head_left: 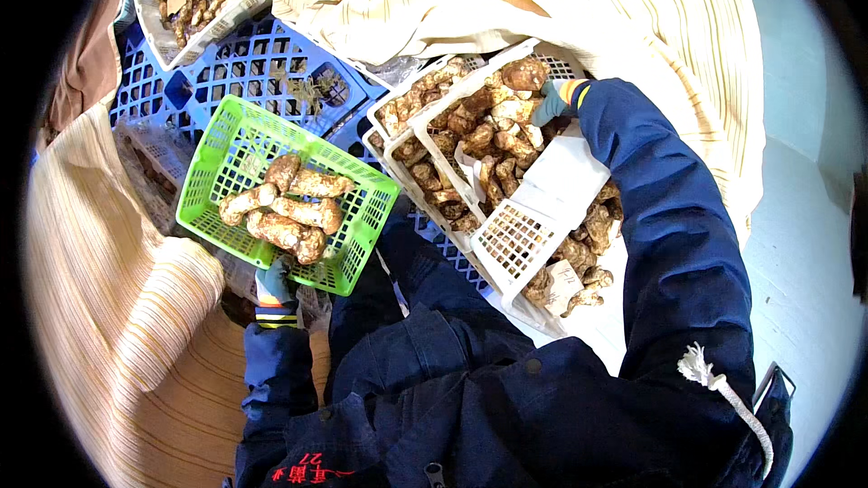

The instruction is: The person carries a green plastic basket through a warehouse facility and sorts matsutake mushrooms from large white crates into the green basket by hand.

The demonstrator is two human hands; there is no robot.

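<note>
My left hand (pixel 277 282), in a grey-green glove with a striped cuff, grips the near rim of a bright green plastic basket (pixel 212 131). Inside lie several stout, brown-and-white mushrooms (pixel 307 212), grouped toward the middle. On the right, my gloved right hand (pixel 553 103) reaches over a white plastic basket (pixel 443 143) heaped with similar mushrooms (pixel 506 117). Its fingers touch the pile just below a large brown mushroom cap (pixel 524 74). They point down among the mushrooms, and whether they close round one is not visible.
Blue plastic crates (pixel 262 63) lie beneath the baskets. Another white basket of mushrooms (pixel 145 2) stands at the far left. Nearer my right sleeve are more mushrooms (pixel 592 228) and a white panel (pixel 565 163). Striped cloth (pixel 651 27) spreads across the back and left.
</note>
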